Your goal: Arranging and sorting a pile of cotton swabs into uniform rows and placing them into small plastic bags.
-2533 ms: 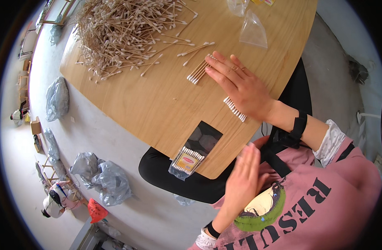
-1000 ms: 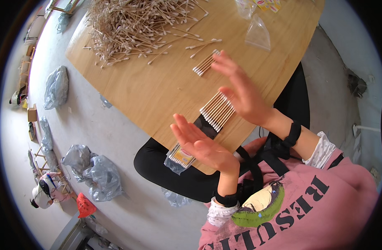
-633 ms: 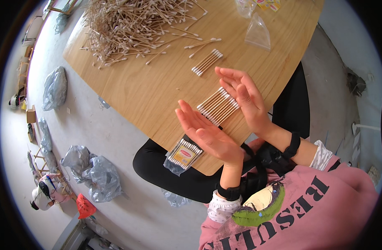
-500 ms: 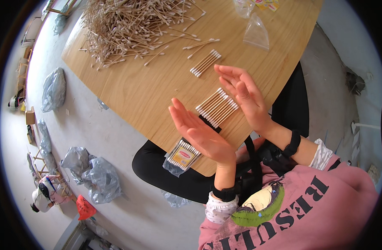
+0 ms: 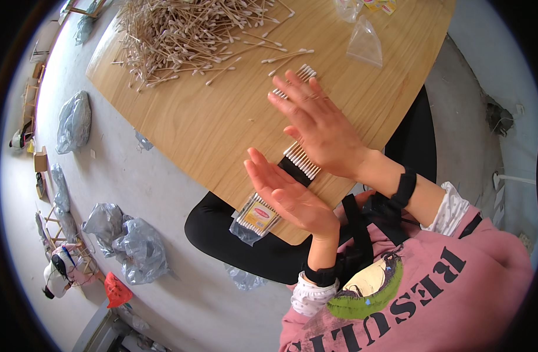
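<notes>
My right hand [image 5: 327, 132] is held open over the wooden table [image 5: 204, 117], fingers stretched out. Under it runs a neat row of cotton swabs [image 5: 302, 161], of which only the near-left ends show. A smaller row of cotton swabs [image 5: 307, 72] lies partly behind its fingertips. My left hand [image 5: 295, 199] is open too, palm turned toward the row, with nothing in it. Between that hand and the row is a flat black piece [image 5: 292, 170]. Beside my left hand, at the table's edge, lies a clear bag of cotton swabs with a yellow label [image 5: 259, 215].
A large heap of loose cotton swabs [image 5: 175, 41] covers the far left of the table, with a few strays nearby. Clear plastic bags [image 5: 365, 44] lie at the far right. Grey plastic sacks [image 5: 141, 249] and a red bag [image 5: 117, 289] sit on the floor. Another person [image 5: 63, 270] is at the left.
My right hand has moved left and turned over, from beside the swab row to above it, covering most of it. My left hand has shifted slightly right and remains open.
</notes>
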Demonstrator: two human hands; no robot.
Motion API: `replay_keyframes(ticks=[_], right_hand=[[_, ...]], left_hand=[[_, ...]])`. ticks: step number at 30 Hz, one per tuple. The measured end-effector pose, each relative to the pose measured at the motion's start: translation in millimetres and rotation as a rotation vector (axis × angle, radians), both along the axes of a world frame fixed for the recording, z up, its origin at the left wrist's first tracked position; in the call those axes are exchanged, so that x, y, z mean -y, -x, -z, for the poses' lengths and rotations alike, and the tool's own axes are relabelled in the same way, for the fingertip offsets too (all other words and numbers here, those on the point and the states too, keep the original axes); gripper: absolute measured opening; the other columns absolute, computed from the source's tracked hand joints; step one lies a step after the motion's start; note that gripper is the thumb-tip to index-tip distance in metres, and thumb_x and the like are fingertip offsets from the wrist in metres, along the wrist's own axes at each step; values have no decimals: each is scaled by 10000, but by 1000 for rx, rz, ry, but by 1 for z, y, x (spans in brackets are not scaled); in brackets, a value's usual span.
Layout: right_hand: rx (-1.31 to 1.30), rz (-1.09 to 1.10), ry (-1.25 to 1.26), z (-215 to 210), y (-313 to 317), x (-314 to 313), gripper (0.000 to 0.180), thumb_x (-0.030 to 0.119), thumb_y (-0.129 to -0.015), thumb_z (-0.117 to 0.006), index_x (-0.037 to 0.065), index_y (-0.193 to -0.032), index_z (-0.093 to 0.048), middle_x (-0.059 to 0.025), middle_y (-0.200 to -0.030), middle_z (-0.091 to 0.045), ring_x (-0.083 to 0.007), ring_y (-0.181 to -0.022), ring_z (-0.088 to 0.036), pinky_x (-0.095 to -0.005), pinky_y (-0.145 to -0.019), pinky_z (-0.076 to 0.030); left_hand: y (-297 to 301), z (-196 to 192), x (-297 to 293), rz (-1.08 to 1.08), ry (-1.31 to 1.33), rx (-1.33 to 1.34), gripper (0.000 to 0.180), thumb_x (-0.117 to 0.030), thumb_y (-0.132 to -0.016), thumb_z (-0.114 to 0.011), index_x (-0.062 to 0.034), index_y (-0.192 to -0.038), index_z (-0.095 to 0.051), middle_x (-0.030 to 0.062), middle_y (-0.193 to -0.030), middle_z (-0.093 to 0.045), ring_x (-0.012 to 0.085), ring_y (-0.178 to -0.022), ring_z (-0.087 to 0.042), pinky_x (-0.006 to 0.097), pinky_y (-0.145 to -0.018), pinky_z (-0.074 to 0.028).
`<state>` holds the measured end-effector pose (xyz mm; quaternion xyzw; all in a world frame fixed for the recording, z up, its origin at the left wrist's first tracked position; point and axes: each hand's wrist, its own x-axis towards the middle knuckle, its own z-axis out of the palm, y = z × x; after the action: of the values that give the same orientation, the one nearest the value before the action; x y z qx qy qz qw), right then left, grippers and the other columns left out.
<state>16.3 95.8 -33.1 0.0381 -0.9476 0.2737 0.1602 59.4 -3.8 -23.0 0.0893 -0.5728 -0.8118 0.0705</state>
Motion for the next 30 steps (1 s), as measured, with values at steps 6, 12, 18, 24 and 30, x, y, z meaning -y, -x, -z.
replay_keyframes(ticks=[6,12,18,24,30], right_hand=[[8,-49,-298,5,3,6,509,181,-943,-546,45,-1429,-481,-115,-1573,-395,-268,-1507,-294,-458,-1243,-216],[-16,-176,-131,11,8,8,488,161,-940,-533,23,-1407,-499,-120,-1558,-413,-267,-1498,-315,-439,-1232,-265],[-25,-229,-84,14,15,26,483,152,-948,-523,11,-1408,-494,-131,-1547,-425,-279,-1482,-344,-445,-1220,-295],[-34,-296,-32,15,14,42,461,145,-951,-514,-3,-1388,-505,-138,-1533,-440,-286,-1473,-356,-450,-1215,-298],[-38,-293,-163,10,14,40,448,113,-944,-504,4,-1379,-514,-133,-1530,-446,-271,-1478,-349,-444,-1219,-288]], left_hand=[[2,0,-6,-14,12,-11,592,-414,-1099,-281,-37,-1554,-262,152,-1618,-285,254,-1514,-243,397,-1233,-179],[6,1,-14,-19,-31,-12,596,-423,-1096,-295,-40,-1551,-267,144,-1611,-296,240,-1500,-270,381,-1218,-224],[8,-9,6,-123,-32,50,592,-441,-1096,-280,-46,-1536,-299,140,-1581,-354,239,-1489,-294,380,-1210,-232],[7,1,8,-127,-60,20,575,-420,-1099,-292,-36,-1525,-319,139,-1576,-362,249,-1479,-310,387,-1212,-235],[8,-36,63,-182,228,-28,482,-293,-1097,-316,30,-1450,-379,172,-1487,-454,274,-1410,-413,414,-1205,-279]])
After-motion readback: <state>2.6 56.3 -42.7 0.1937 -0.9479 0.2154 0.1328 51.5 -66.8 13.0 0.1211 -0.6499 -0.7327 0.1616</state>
